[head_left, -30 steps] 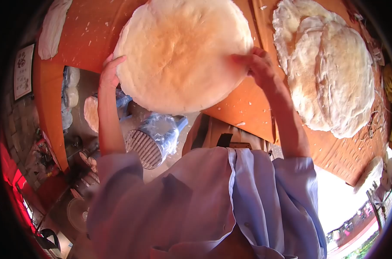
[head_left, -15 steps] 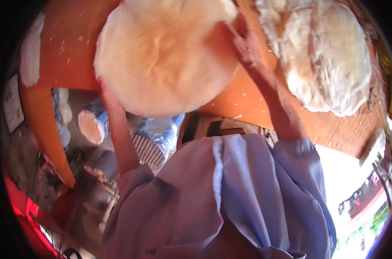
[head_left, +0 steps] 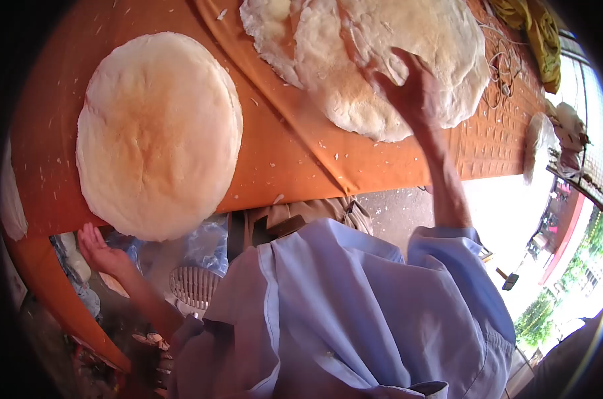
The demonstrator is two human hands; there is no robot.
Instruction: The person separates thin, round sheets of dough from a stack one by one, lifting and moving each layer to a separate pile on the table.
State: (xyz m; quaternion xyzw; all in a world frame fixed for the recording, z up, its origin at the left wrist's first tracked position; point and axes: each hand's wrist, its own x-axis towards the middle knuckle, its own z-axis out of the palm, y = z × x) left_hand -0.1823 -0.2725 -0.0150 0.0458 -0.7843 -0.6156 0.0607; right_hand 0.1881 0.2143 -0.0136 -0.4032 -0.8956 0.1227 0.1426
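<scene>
The right hand lies on the pile of large white discs at the far side of the orange table. Its fingers are spread apart and rest flat on the top sheet; it presses or touches, it does not clamp anything. The left hand is low, under the near edge of the table, with the palm open and the fingers apart. It holds nothing and is just below the single round disc.

This single disc lies flat on the table at the left, and its lower rim reaches a little over the table edge. Its middle is toasted brown, its border is pale. It looks puffed, dry and thin, like a big rice cracker, so it is probably very light and stiff, but also brittle. The many white crumbs on the table suggest that the edges break easily. A good hold would be with two open palms at opposite sides of the rim, or one flat palm under the middle, without squeezing.

The discs in the pile overlap each other unevenly, and their edges look ragged and flaky. The person wears a light blue shirt. Under the table there are plastic bags and a round ribbed thing.
</scene>
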